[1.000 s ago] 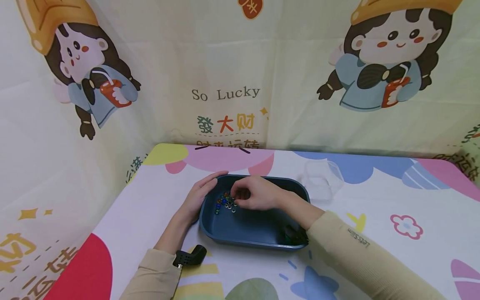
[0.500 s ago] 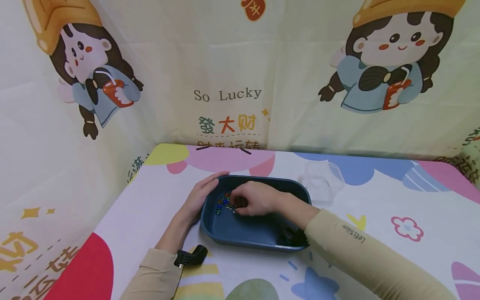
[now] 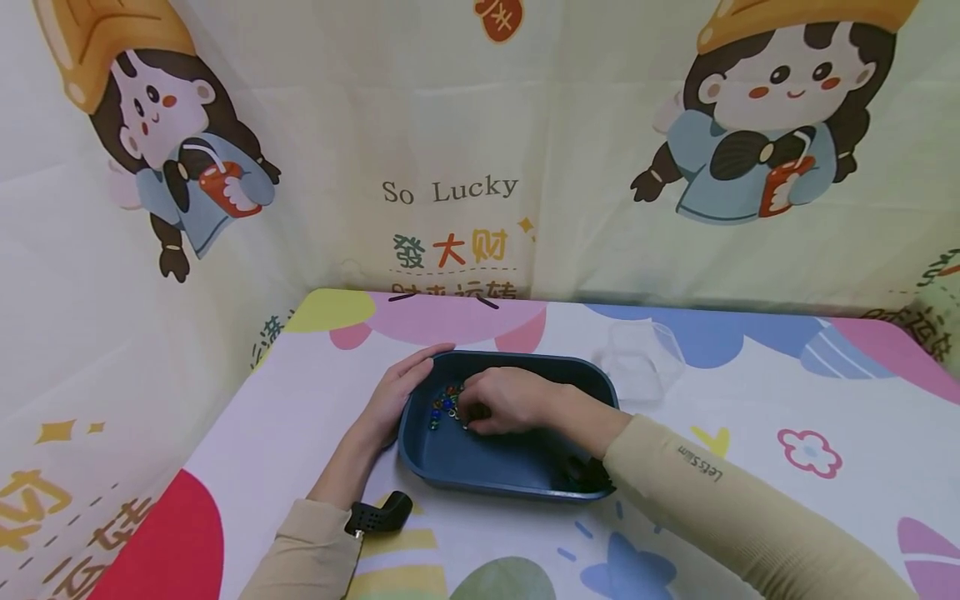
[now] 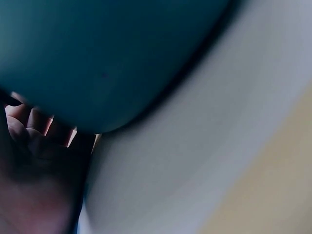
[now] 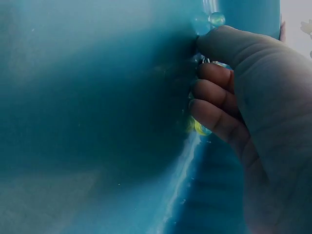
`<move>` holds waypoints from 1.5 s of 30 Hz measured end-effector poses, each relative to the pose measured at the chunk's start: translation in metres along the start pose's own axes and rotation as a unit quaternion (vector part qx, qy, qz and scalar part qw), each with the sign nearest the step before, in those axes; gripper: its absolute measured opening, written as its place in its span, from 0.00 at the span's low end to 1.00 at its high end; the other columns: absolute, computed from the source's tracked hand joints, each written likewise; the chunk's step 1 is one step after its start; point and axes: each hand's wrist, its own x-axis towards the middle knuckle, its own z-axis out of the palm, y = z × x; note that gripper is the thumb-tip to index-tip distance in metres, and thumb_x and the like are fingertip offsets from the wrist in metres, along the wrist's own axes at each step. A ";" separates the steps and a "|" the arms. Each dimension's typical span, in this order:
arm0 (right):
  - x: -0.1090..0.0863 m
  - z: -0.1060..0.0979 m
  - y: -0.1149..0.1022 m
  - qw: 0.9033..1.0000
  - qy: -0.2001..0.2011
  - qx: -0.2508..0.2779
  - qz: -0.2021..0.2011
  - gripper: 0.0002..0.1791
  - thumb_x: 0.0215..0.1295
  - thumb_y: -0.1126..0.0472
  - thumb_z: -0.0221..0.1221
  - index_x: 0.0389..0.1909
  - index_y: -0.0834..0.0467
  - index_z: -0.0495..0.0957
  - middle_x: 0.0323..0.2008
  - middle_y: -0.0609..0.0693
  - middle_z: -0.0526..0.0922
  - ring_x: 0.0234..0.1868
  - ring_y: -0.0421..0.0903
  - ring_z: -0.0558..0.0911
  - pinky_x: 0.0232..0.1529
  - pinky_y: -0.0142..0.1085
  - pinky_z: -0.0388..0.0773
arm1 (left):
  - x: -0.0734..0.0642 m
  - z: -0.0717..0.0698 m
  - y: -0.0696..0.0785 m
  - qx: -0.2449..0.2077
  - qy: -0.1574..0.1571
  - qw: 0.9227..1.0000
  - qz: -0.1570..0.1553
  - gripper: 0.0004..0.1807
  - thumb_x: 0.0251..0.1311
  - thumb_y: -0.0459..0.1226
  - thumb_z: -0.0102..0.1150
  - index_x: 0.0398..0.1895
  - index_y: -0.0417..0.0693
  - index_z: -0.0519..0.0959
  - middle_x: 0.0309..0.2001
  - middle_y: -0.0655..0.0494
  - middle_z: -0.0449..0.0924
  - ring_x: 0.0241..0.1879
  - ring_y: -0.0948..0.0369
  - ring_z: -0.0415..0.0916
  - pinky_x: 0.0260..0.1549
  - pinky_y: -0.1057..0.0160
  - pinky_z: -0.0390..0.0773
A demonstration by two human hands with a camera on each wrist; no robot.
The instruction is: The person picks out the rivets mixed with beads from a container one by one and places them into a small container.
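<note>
1. Over the last second, your right grip [image 3: 498,402] has settled a little lower and nearer you, its fingertips drawn in closer together and screening more of the beads [image 3: 436,413]. That suggests your fingers are working right among them, not above them.

2. Your right grip is curled, thumb above the bent fingers; you cannot tell from here whether a bead is caught between them.

3. Your left grip has barely shifted: it clasps the left end of the tray [image 3: 480,462], fingers reaching under its wall, so the tray looks steadied.

4. The beads lie inside the tray, at your right grip's fingertips and just left of them, between your two grips. They are small, round and glassy, in blue, amber, green and clear; a yellowish one [image 5: 202,128] shows just below your fingertips in the right wrist view.

5. Beneath your right grip, the tray is a dark blue rounded rectangle with smooth, faintly glossy walls, probably plastic.

6. Beyond your right grip and to its right, a clear container [image 3: 641,375] with thin see-through walls sits on the bench [image 3: 735,400], whose covering is smooth and brightly printed.
</note>
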 end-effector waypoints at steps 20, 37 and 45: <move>0.002 0.000 -0.001 1.000 -0.017 -0.010 0.004 0.02 0.67 0.59 0.67 0.38 0.52 0.85 0.31 0.40 0.79 0.31 0.36 0.76 0.36 0.24 0.75 | 0.000 -0.001 -0.001 0.000 -0.001 1.000 0.005 0.24 0.80 0.44 0.39 0.73 0.46 0.69 0.71 0.49 0.68 0.69 0.51 0.66 0.67 0.50 0.66; 0.000 -0.001 0.001 0.999 -0.001 0.042 0.014 0.03 0.66 0.63 0.65 0.39 0.54 0.85 0.32 0.40 0.80 0.31 0.37 0.77 0.37 0.27 0.77 | -0.001 -0.001 -0.001 0.003 -0.001 1.000 0.006 0.24 0.80 0.44 0.38 0.73 0.46 0.69 0.71 0.49 0.68 0.69 0.51 0.66 0.67 0.52 0.65; -0.003 0.000 0.003 0.997 0.007 0.075 0.017 0.03 0.65 0.64 0.65 0.39 0.54 0.84 0.32 0.40 0.80 0.31 0.37 0.77 0.37 0.28 0.78 | 0.000 -0.001 -0.001 0.003 -0.004 1.000 0.008 0.25 0.80 0.44 0.39 0.73 0.45 0.69 0.71 0.48 0.68 0.68 0.51 0.66 0.67 0.54 0.66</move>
